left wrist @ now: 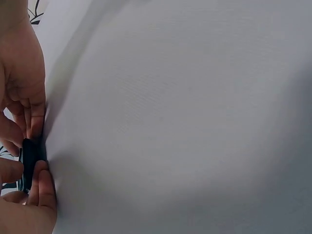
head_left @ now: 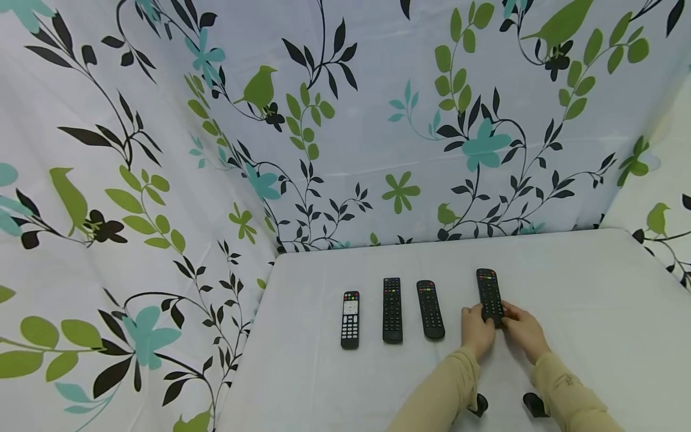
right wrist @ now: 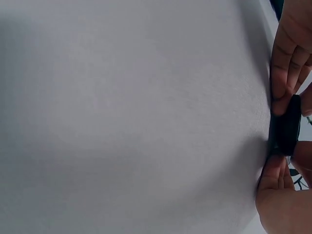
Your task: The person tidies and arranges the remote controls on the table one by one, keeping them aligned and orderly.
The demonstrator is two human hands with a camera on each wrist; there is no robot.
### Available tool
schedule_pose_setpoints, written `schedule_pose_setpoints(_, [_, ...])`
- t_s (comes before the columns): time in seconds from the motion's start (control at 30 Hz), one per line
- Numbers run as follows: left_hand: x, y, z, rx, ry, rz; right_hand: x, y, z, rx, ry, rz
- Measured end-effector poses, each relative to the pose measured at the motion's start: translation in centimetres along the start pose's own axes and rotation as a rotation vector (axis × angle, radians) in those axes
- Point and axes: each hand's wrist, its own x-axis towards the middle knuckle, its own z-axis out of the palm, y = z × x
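A black remote control (head_left: 489,294) lies at the right of the row on the white table, its top angled slightly left. My left hand (head_left: 477,331) and right hand (head_left: 522,330) pinch its near end from either side, with the thumbs at the top face. The left wrist view shows the remote's dark end (left wrist: 30,163) between the left hand (left wrist: 29,209) below and the right hand (left wrist: 24,73) above. From the right wrist, the dark end (right wrist: 288,126) shows between the right hand (right wrist: 285,204) and the left hand (right wrist: 295,48).
Left of the hands lie three more remotes: a tilted black one (head_left: 430,309), a straight black one (head_left: 392,311), and a smaller one (head_left: 350,319) with white and grey buttons. The white table (head_left: 302,384) meets a leaf-and-bird curtain (head_left: 345,150). Small black pieces (head_left: 534,405) sit near both wrists.
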Motion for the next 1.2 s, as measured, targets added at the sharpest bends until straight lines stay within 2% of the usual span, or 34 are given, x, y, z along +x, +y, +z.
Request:
schedule_pose_setpoints(0.23, [-1.1, -1.4, -1.5, -0.004, 0.018, 0.019, -0.9, -0.1, 1.3, -0.039, -0.027, -0.038])
schedule_pose_setpoints(0.4, [-1.7, -1.7, -2.1, -0.051, 0.015, 0.019, -1.4, -0.4, 1.7, -0.037, -0.034, -0.060])
schedule_pose_setpoints(0.7, [-1.9, -2.1, -2.5, -0.050, 0.025, 0.010, -1.6, -0.4, 1.9, -0.056, -0.035, -0.105])
schedule_pose_setpoints(0.87, [-2.1, -2.5, -2.1, -0.062, 0.014, 0.007, -1.9, -0.4, 1.9, -0.064, -0.036, -0.146])
schedule_pose_setpoints(1.2, [-2.4, -2.0, -2.3, -0.065, 0.035, 0.008, -2.1, -0.7, 1.9, -0.087, -0.010, -0.183])
